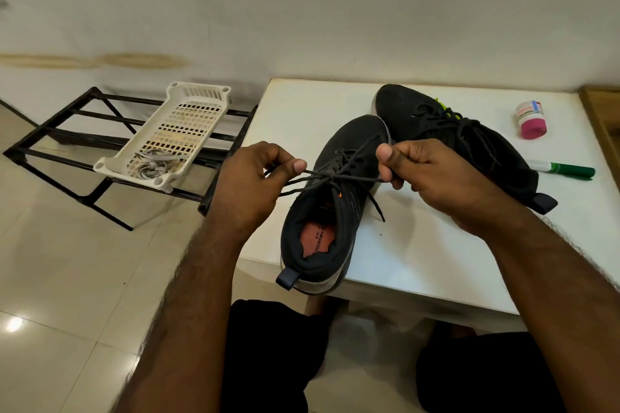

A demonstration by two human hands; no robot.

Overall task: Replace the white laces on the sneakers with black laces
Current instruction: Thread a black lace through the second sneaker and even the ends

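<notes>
On the white table (419,245), near edge: one dark sneaker (332,211), heel toward the viewer and overhanging the edge, orange insole visible, threaded with a black lace (342,174). The lace is crossed in a knot over the tongue. Left hand (248,184): fingers curled, thumb and forefinger pinching the lace's left strand. Right hand (432,178): fingers curled, thumb pressed down on the right strand, drawn taut. Behind, touching the first shoe's toe: second sneaker (453,131), black-laced and tied, green trim showing. Far right of the table: a pink-capped jar (531,120) on its side; a green-capped marker (560,169). Left, on a black metal rack (60,141): a white slotted tray (174,131) holding the white laces (152,164), bundled at its near end.
</notes>
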